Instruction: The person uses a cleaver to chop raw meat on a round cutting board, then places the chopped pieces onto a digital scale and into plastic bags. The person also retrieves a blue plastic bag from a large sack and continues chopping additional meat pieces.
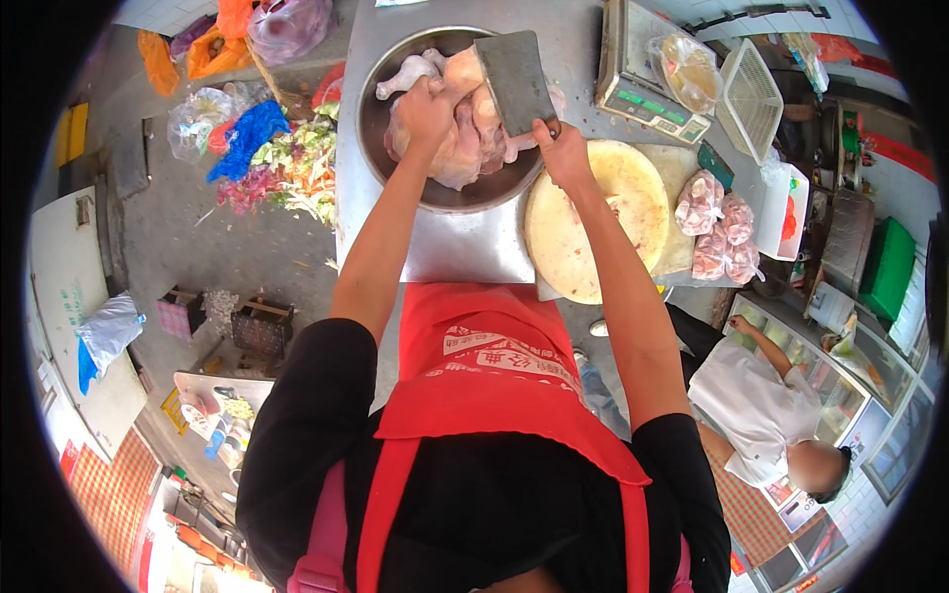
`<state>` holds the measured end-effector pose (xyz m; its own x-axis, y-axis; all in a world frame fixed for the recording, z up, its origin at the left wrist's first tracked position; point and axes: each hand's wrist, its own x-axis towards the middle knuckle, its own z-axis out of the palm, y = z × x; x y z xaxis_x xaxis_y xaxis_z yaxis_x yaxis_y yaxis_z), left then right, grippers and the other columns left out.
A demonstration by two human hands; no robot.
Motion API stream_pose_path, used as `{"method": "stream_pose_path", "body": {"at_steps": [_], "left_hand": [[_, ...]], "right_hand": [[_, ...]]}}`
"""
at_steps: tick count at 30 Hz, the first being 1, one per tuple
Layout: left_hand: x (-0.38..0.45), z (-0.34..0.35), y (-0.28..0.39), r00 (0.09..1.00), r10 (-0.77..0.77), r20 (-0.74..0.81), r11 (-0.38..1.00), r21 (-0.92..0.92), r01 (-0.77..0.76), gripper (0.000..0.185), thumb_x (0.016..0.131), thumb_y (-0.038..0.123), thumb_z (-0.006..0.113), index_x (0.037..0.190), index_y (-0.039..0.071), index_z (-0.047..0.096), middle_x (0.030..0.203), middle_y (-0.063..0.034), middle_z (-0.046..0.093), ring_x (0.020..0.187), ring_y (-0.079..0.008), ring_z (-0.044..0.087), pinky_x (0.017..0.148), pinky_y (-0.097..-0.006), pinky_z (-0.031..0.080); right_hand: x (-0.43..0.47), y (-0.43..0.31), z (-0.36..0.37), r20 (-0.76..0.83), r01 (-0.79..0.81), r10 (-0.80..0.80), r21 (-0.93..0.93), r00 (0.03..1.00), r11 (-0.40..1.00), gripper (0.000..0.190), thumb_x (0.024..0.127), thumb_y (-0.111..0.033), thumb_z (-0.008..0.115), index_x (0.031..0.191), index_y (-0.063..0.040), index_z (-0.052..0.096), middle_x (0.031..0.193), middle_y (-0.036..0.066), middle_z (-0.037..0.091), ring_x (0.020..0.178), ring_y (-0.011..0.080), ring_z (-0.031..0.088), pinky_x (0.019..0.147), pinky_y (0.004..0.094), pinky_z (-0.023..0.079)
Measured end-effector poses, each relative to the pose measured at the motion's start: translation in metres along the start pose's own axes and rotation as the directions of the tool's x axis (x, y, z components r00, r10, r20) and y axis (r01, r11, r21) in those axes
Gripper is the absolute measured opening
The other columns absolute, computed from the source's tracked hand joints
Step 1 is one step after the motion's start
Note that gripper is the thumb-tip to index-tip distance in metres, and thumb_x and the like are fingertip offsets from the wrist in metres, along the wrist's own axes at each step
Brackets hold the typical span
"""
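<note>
A wide metal basin (371, 148) on the steel table holds raw poultry pieces (463, 148), among them a leg (408, 77) with its bone end sticking out. My left hand (426, 115) is down in the basin with its fingers closed on a piece of the poultry. In my right hand (561, 152) is the handle of a cleaver (519, 81); its broad grey blade is over the basin's right side and hides some of the meat. Under my right wrist lies a thick round chopping block (630, 200), stained and strewn with small scraps.
Bagged meat pieces (712, 222) sit right of the block. A digital scale (649, 96) with a plastic bag on it and a white plastic basket (750, 100) stand farther back. Vegetable scraps (296, 170) lie on the floor at left. A person in a white shirt (756, 408) is at right.
</note>
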<state>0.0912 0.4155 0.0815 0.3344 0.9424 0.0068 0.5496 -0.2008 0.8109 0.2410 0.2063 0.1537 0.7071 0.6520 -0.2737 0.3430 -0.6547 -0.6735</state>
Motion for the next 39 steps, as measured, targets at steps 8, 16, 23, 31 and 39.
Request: {"method": "stream_pose_path", "body": {"at_steps": [8,16,23,31,39], "left_hand": [[-0.093,-0.03,0.038,0.852,0.452,-0.264,0.788,-0.33,-0.52,0.017,0.076,0.002,0.064,0.071,0.003,0.048,0.068,-0.0183,0.052,0.061,-0.0372,0.048,0.061,-0.046,0.038],[-0.179,-0.108,0.114,0.836,0.525,0.16,0.545,-0.818,-0.185,0.021,0.07,0.001,0.064,0.077,0.003,0.044,0.071,-0.0075,0.041,0.066,-0.0246,0.041,0.06,-0.0388,0.033],[-0.204,0.099,0.126,0.643,0.273,0.716,0.033,-0.675,0.737,0.03,0.077,-0.005,0.064,0.105,0.004,0.058,0.103,-0.0078,0.061,0.099,-0.0206,0.061,0.089,-0.0371,0.052],[-0.078,0.014,0.064,0.93,0.342,-0.135,0.931,-0.083,-0.355,0.048,0.089,0.014,0.074,0.133,0.002,0.06,0.13,-0.0237,0.064,0.126,-0.0464,0.058,0.111,-0.054,0.044],[-0.003,-0.006,0.008,0.962,0.176,0.21,0.937,0.264,-0.23,0.064,0.081,0.03,0.086,0.132,0.004,0.056,0.125,-0.025,0.068,0.126,-0.0478,0.062,0.112,-0.0539,0.047]], "right_hand": [[0.025,-0.021,0.001,-0.035,0.079,-0.082,-0.096,0.996,0.992,0.052,0.103,-0.048,0.066,0.098,0.004,0.073,0.082,0.029,0.071,0.082,0.0442,0.074,0.079,0.0504,0.057],[-0.089,0.027,-0.04,-0.085,-0.28,0.405,0.595,0.91,0.754,0.037,0.11,-0.039,0.064,0.092,-0.006,0.065,0.055,-0.002,0.044,0.035,0.0126,0.042,0.033,0.0326,0.032],[-0.181,0.09,-0.162,-0.27,-0.227,0.409,0.518,0.872,0.825,0.045,0.113,-0.038,0.061,0.08,-0.013,0.045,0.053,-0.001,0.044,0.035,0.0123,0.045,0.032,0.0313,0.03],[-0.217,0.102,-0.137,-0.305,-0.244,0.432,0.5,0.849,0.831,0.039,0.113,-0.03,0.063,0.083,-0.01,0.048,0.054,0.001,0.047,0.034,0.0122,0.043,0.033,0.0314,0.029],[-0.125,0.039,-0.088,-0.118,0.145,-0.198,-0.353,0.973,0.924,0.033,0.102,-0.031,0.074,0.092,0.0,0.065,0.077,0.024,0.072,0.076,0.0488,0.069,0.083,0.0541,0.055]]}}
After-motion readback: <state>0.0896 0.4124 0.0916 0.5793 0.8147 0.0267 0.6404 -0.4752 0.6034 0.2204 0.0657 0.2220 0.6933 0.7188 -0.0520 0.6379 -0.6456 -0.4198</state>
